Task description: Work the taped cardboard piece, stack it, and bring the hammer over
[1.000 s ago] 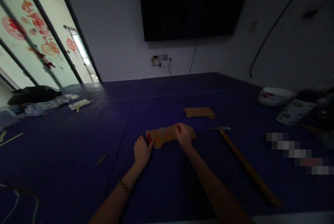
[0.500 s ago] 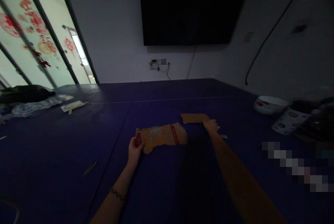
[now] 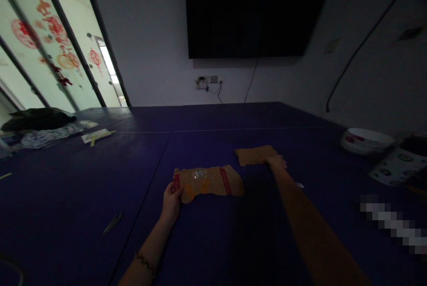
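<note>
My left hand (image 3: 171,199) pinches the left end of a larger, ragged piece of brown cardboard (image 3: 213,182) with red bands, orange patches and clear shiny tape. Farther back and to the right, my right hand (image 3: 276,161) grips the right end of a smaller plain brown cardboard piece (image 3: 255,155). The two pieces are apart, both over the dark blue table (image 3: 200,237). Its fingers are partly hidden by the back of my right hand.
A slim dark tool (image 3: 112,223) lies at the left. Farther back are a white item with yellow strips (image 3: 96,136) and a dark bundle (image 3: 38,118). At the right stand a bowl (image 3: 366,141) and a patterned container (image 3: 396,166).
The view has shifted, moving the background rightward. Both cardboard pieces remain in my hands; the smaller one now shows more of its surface and sits slightly farther right and lower in view.
</note>
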Available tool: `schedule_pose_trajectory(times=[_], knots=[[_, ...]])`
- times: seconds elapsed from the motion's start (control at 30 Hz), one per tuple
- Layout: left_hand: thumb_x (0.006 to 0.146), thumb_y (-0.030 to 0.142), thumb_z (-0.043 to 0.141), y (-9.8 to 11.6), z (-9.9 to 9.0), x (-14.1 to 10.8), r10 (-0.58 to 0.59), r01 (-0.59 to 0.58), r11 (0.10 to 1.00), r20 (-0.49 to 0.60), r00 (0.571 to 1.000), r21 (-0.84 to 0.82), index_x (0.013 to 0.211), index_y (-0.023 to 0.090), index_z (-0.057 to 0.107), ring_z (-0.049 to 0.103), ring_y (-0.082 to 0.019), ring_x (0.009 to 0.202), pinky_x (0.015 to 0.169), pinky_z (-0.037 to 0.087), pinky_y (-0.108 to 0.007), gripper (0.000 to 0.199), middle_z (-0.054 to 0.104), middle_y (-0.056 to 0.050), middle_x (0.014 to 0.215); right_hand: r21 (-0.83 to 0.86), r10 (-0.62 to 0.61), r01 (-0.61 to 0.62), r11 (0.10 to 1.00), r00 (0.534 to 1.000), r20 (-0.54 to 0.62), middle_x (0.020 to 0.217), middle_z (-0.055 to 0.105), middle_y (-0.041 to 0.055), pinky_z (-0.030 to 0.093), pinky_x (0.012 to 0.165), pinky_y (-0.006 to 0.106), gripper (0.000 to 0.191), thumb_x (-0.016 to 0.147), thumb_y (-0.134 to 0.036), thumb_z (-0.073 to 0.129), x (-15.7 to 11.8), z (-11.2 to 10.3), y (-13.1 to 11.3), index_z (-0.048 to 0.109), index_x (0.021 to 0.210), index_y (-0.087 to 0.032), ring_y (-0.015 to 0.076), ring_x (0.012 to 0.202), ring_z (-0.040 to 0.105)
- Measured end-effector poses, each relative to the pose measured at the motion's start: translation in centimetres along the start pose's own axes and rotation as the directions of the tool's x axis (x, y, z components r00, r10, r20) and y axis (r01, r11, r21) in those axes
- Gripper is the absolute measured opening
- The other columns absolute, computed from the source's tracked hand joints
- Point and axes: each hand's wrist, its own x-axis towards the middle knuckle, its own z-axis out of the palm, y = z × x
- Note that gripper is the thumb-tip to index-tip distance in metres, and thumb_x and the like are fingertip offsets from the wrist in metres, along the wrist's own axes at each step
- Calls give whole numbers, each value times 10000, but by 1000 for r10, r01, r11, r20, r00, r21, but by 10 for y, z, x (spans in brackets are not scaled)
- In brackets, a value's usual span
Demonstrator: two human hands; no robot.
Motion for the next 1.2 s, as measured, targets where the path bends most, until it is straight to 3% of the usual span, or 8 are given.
schedule_pose_trajectory(times=[0.13,0.3,0.47,0.6,0.67,0.83,0.97,1.2], knots=[[523,229,678,2,1,0,-9,11,999,41,999,-52,851,131,551,634,-205,761,727,483,-331,365,660,-62,797,327,47,-64,943,997,59,1180,442,102,423,812,421,374,802,-253,521,-13,6,-6,429,1152,-158,226,1006,478],[581,202,636,3,0,1,-22,24,998,46,999,-59,859,121,574,628,-216,816,752,476,-337,296,663,-87,845,688,-66,-99,719,976,209,1000,547,56,507,616,275,241,830,-142,451,-34,2,-19,463,1071,-145,134,782,571],[612,96,576,5,3,1,-80,87,985,51,995,-150,825,122,596,632,-180,757,735,476,-301,216,665,-71,800,773,-231,-236,589,867,441,726,609,39,486,473,164,163,727,-9,437,-70,-15,-24,524,757,-143,103,615,594],[617,50,538,8,6,0,-122,126,975,33,992,-181,798,132,590,629,-157,683,679,483,-277,206,653,-43,738,697,-306,-280,661,747,590,695,626,69,474,407,190,163,624,-3,546,-128,1,-15,556,745,-111,130,529,594],[609,37,528,8,7,-2,-139,146,971,51,989,-189,790,133,580,621,-142,635,631,485,-259,211,642,-29,708,652,-294,-266,710,730,617,703,623,68,462,362,213,280,571,-11,604,-157,17,-8,554,829,-107,137,470,579],[590,38,512,7,8,-8,-199,216,960,113,974,-177,785,151,553,594,-118,531,525,482,-245,229,624,9,657,616,-274,-163,770,788,551,913,593,70,491,382,239,621,563,-119,669,-192,49,10,406,1121,-197,126,490,591],[641,125,525,10,8,-11,-238,264,953,170,956,-151,816,142,579,601,-122,524,492,480,-231,184,638,-5,672,595,-324,-50,803,800,505,682,600,35,484,382,253,580,631,-220,630,-194,57,19,367,1142,-136,139,408,573],[587,74,668,11,12,-14,-242,252,966,151,958,-53,845,97,607,641,-210,801,751,501,-312,266,672,-119,889,555,-464,204,807,799,382,391,485,-56,440,362,274,530,606,-334,640,-198,53,28,491,1056,-99,166,318,513]])
